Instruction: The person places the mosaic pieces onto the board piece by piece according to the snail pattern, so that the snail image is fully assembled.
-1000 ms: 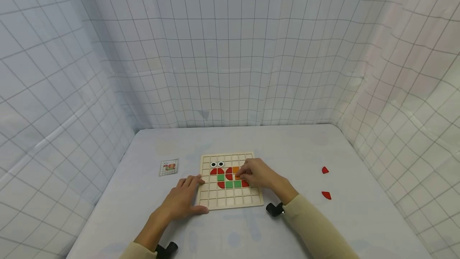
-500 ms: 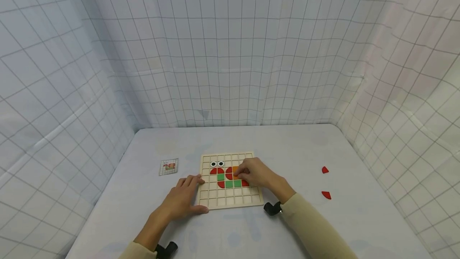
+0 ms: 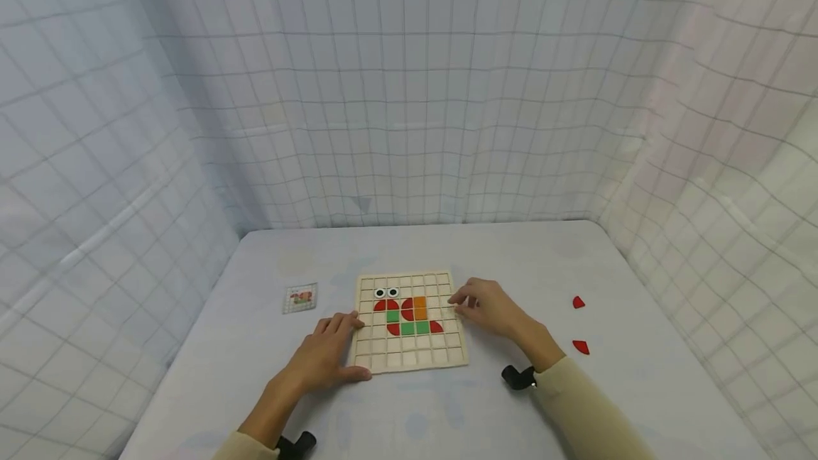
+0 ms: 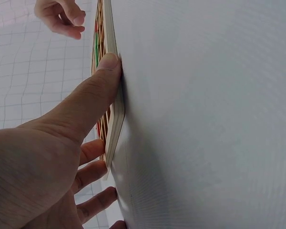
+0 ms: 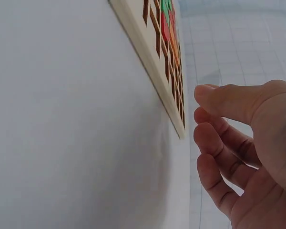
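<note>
A pale wooden grid board (image 3: 409,359) lies on the table, holding a pattern of flat tiles. Two white-and-black eye tiles (image 3: 386,292) sit above red curved tiles (image 3: 380,305), green square tiles (image 3: 407,329) and two stacked orange tiles (image 3: 420,308). My left hand (image 3: 322,353) rests at the board's near left corner, thumb along the front edge and extended fingers at the left side. Over the board's right edge hovers my right hand (image 3: 488,307), fingers loosely bent. In the right wrist view that hand (image 5: 238,143) shows nothing between thumb and fingertips.
A small picture card (image 3: 300,298) with a similar coloured figure lies left of the board. Two red quarter-round tiles, one farther back (image 3: 578,302) and another nearer tile (image 3: 581,347), lie at the right. Grid-lined white curtains (image 3: 409,112) surround the table.
My right hand pressed an orange tile into place below the other orange one, let go of it, and moved right to the board's edge. The left hand has stayed put.
</note>
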{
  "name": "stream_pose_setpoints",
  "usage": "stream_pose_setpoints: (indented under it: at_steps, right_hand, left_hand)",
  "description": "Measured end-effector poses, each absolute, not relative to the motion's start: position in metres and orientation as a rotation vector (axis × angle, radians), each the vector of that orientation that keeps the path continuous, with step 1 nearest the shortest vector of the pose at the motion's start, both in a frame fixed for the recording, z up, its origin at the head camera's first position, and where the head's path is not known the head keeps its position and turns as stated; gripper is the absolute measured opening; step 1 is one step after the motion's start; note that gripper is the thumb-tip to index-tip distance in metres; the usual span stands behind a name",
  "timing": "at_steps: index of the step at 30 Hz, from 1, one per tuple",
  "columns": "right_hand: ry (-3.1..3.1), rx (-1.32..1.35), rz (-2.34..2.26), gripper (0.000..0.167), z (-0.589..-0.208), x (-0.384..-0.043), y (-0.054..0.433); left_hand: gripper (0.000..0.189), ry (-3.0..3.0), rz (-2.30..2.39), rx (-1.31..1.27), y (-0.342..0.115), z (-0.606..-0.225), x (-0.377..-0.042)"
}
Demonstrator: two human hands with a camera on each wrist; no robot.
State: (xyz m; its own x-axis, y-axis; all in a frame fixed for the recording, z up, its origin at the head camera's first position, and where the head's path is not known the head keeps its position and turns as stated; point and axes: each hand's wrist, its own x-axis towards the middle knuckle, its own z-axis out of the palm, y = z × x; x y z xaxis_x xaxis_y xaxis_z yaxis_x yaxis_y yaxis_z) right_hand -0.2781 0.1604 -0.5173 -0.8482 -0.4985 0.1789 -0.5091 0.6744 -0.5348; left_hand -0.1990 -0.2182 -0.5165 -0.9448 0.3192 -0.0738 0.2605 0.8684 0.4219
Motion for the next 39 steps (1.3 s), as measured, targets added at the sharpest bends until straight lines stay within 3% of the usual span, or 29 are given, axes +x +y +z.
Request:
stream_pose_setpoints:
  at_steps: [15, 26, 30, 39]
  right_hand:
    - [-2.87, 0.402, 0.833, 0.036, -0.517, -0.259, 0.303]
    - [-3.013, 0.143, 0.843, 0.064, -0.519, -0.256, 0.356]
    - [-3.04, 0.102, 0.846, 0.058, -0.519, -0.255, 0.363]
    - [-3.021, 0.135, 0.876, 0.03, -0.525, -0.258, 0.37]
  left_hand:
    - [0.098, 2.888, 0.624, 0.445, -0.214, -0.513, -0.197]
    - [0.097, 2.898, 0.612, 0.454, -0.215, -0.515, -0.195]
    - [0.098, 2.896, 0.623, 0.454, -0.215, -0.515, -0.195]
    - [0.098, 2.903, 0.596, 0.45, -0.217, -0.514, -0.195]
